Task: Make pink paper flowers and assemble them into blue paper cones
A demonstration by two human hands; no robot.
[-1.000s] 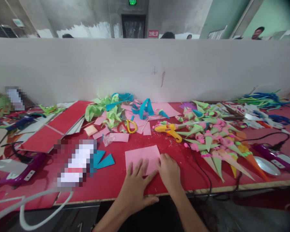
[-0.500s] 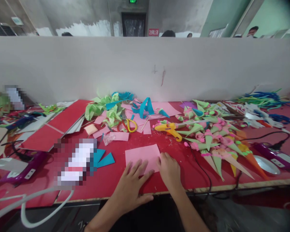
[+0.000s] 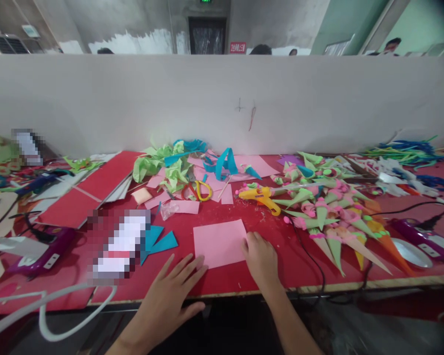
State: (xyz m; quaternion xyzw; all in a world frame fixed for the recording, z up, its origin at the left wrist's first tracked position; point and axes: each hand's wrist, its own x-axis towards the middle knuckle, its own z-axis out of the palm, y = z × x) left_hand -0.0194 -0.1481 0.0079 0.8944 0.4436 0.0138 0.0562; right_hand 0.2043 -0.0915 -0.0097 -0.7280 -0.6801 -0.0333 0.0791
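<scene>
A pink paper square (image 3: 219, 242) lies flat on the red table (image 3: 281, 256) near its front edge. My right hand (image 3: 261, 260) rests at the sheet's right edge, fingers curled down onto the corner. My left hand (image 3: 168, 296) lies flat and open at the table's front edge, its fingertips just left of the sheet's near corner. Neither hand lifts anything.
A yellow glue gun (image 3: 261, 197) and scissors (image 3: 198, 190) lie behind the sheet among pink, green and blue paper scraps. Several paper cones (image 3: 329, 217) are heaped at the right. Purple glue guns (image 3: 424, 236) (image 3: 40, 254) sit at both sides. A white partition (image 3: 222, 98) closes the back.
My left hand has slid off the pink sheet, down and to the left toward the table edge. The right hand stays at the sheet's right edge.
</scene>
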